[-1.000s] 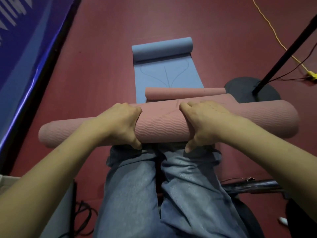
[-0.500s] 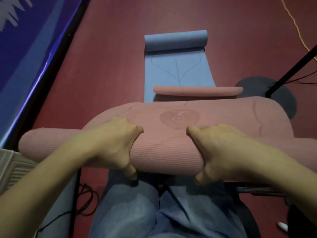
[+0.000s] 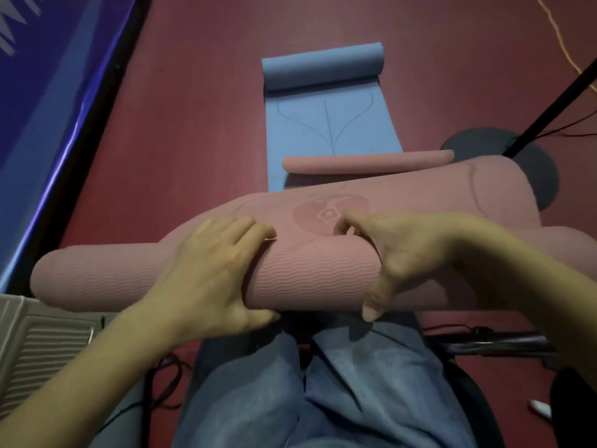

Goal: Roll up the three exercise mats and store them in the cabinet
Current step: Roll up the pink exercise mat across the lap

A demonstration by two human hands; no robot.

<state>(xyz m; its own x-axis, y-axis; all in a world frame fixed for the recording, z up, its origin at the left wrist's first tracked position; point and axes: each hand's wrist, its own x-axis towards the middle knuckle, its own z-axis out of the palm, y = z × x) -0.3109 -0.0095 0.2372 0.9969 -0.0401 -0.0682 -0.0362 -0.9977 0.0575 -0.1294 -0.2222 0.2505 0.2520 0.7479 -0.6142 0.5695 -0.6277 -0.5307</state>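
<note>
I see the pink mat (image 3: 310, 279) lying crosswise just ahead of my knees (image 3: 323, 383), its thick roll reaching from near the white slatted unit (image 3: 42, 350) at the left to the frame's right edge. Bare red floor (image 3: 193, 124) opens to the left as far as the blue padded wall (image 3: 48, 108); to the right, the black stand base (image 3: 546, 156) sits close against the mat's unrolled flap. Beyond it the blue mat (image 3: 326, 124) lies half rolled, its far end curled, with a thin pink roll (image 3: 368, 161) across its near end.

My left hand (image 3: 213, 273) grips the roll, fingers over the top, thumb beneath. My right hand (image 3: 403, 253) clamps it likewise, thumb pointing down.

Compared with half a second ago, both hands reach further over the top and more of the flap shows.
</note>
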